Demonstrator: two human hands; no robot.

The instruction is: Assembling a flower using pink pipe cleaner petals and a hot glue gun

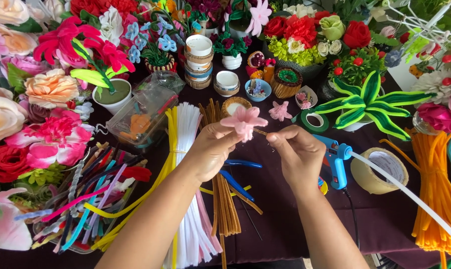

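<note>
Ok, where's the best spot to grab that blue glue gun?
Probably the glue gun's handle, coming from the right: the right hand blocks its left side. The handle points down toward you, and the white glue stick juts out the back to the right.

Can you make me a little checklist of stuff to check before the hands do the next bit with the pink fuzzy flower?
1. Left hand has a firm hold of the pink flower: ok.
2. Right hand pinches the flower's stem: ok.
3. Blue glue gun within reach, beside the right hand: ok.
4. Glue gun hot: cannot tell.
5. Blue pliers close by, under the hands: ok.
6. Green tape roll within reach, behind the right hand: ok.
</note>
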